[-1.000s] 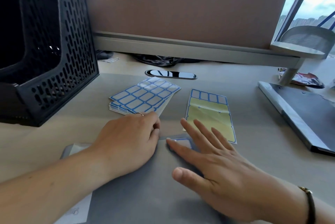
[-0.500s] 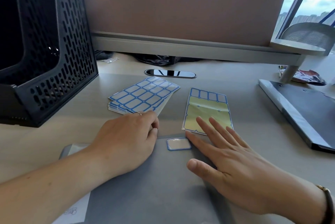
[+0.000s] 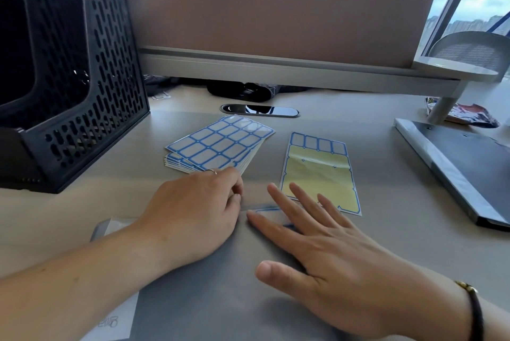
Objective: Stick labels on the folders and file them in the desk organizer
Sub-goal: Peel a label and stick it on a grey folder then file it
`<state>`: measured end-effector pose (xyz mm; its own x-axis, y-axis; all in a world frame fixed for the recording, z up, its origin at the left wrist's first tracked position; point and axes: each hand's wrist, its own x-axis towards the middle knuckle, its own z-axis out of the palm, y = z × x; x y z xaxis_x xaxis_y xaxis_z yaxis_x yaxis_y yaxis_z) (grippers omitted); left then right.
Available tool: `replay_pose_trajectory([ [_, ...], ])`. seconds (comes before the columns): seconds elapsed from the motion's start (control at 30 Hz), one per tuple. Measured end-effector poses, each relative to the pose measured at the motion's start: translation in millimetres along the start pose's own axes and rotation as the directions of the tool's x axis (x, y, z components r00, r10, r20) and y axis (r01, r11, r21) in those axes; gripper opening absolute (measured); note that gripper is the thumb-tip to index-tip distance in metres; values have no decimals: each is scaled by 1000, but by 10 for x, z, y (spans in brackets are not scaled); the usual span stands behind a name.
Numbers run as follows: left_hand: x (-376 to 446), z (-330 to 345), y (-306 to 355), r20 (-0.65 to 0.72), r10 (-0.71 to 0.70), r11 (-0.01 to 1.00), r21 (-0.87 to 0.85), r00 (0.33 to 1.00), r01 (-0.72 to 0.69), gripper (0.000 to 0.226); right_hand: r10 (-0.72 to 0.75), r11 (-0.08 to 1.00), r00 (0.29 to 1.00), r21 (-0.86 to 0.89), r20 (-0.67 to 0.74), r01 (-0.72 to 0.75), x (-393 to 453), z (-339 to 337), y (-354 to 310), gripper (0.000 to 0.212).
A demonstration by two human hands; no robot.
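The folder [image 3: 209,293] lies flat and grey on the desk [image 3: 386,180] at the near edge of the view, under both hands. The right hand [image 3: 336,260] lies palm down on it with fingers straight and spread, holding nothing; its fingers cover most of a blue-edged label [image 3: 266,209] stuck near the folder's far edge, so only the label's top strip and a corner show. The left hand [image 3: 190,216] rests on the folder just left of the label, fingers curled under with thumb against forefinger; whether it pinches anything is hard to tell.

Just beyond the left hand sits a fanned stack of label sheets [image 3: 220,144], its near edge touching or nearly touching the knuckles. To the right of the stack lies a used sheet [image 3: 320,175], mostly bare yellow backing with one row of labels left at its far end.

Far left stands the black perforated desk organizer [image 3: 82,86]. Far right lies a second dark folder [image 3: 466,169]. Behind everything runs a brown divider panel [image 3: 276,9].
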<state>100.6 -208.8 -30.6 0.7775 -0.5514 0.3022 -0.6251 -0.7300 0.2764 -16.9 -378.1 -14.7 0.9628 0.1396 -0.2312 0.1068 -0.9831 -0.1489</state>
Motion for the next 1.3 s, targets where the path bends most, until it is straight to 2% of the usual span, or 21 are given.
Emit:
replay_pose_trajectory([
  [0.33, -1, 15, -22, 4, 14, 1000, -23, 1000, -14, 6, 105, 994, 992, -35, 65, -103, -129, -91, 285, 64],
  [0.67, 11, 18, -8, -1, 5, 1000, -1, 1000, -5, 8, 7, 1000, 1000, 31, 14, -7, 26, -34, 0, 69],
  [0.97, 3, 10, -9, 13, 0, 1000, -22, 1000, 1, 7, 112, 994, 991, -20, 72, -111, -113, -61, 253, 66],
  [1.3, 1, 15, -8, -9, 4, 1000, -15, 1000, -4, 7, 42, 999, 998, 19, 45, -43, -80, -30, 52, 71],
])
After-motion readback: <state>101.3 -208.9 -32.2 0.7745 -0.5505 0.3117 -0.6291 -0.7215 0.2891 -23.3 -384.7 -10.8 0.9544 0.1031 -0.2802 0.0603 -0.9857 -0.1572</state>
